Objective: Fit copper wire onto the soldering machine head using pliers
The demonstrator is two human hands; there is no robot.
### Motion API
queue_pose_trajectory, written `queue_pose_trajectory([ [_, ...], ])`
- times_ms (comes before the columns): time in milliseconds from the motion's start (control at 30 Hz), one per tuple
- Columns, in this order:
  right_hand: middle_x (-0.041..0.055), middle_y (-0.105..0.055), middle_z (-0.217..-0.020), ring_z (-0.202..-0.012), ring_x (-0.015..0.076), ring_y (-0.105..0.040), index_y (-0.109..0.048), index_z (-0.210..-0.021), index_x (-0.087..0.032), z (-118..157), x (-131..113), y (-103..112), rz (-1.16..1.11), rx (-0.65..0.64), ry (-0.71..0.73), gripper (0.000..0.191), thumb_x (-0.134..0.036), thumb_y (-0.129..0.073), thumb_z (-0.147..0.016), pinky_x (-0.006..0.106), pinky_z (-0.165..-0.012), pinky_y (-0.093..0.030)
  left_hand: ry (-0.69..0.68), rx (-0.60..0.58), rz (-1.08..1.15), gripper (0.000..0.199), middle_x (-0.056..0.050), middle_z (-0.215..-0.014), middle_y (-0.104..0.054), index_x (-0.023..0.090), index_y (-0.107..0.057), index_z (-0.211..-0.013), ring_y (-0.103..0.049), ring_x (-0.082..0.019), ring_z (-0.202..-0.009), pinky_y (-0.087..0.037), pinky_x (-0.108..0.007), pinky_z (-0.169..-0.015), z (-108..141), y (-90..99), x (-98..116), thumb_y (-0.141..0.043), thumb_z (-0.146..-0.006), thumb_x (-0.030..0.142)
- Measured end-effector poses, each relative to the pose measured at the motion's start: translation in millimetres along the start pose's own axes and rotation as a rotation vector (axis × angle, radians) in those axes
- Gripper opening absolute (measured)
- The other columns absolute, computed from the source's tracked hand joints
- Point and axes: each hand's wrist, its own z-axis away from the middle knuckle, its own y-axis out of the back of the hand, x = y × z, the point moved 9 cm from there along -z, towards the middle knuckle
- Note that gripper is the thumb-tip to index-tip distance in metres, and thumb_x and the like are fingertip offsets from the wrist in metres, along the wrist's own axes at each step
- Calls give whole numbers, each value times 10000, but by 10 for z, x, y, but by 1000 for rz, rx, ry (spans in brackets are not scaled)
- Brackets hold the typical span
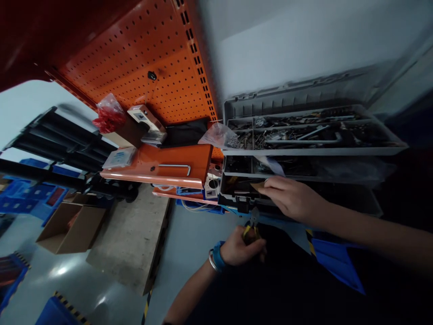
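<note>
Pale, plain wall (pixel 304 40) filled the upper right; a soft-edged shadow crossed it. Orange perforated panel (pixel 131 56) stood to its left, slotted along the edge, with an orange shelf (pixel 169 158) below. Floor (pixel 182 246): grey, glossy, showing bright glare patches lower left; yellow-and-black striped tape (pixel 146 309) noted. Flat wooden platform (pixel 131 234) lay on it, an open cardboard box (pixel 81 228) beside. Black tubular rack (pixel 72 133) and blue bins (pixel 37 207) occupied the far left. Overall light: dim, darkest at right.

Room left of pliers (pixel 254 220), toolbox (pixel 314 152) ahead
</note>
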Motion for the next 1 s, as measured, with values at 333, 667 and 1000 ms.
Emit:
queue_pose_trajectory([
  [333, 96, -612, -806, -746, 174, -534, -648, -953, -79, 69, -542, 56, 44, 42, 214, 318, -111, -338, -888, 320, -652, -438, -24, 58, 4, 521, -20, -483, -547, 125, -557, -567, -460, -71, -433, -343, -190, -436, 14, 50, -32, -519, -742, 614],
  [667, 104, -605, -796, -774, 191, -500, -661, -907, -97, 118, -544, -30, 306, -22, 269, 353, -100, -310, -874, 332, -670, -381, 2, 73, -28, 498, -20, -499, -539, 118, -549, -570, -453, -63, -437, -335, -176, -427, 35, 60, -88, -535, -744, 584],
  [1000, 115, -600, -811, -762, 203, -502, -658, -833, -82, 118, -607, -100, 320, -19, 253, 291, -81, -368, -824, 342, -677, -372, 58, 114, -70, 474, -7, -458, -511, 135, -509, -530, -427, -60, -410, -314, -175, -404, -2, 88, -144, -556, -723, 565],
])
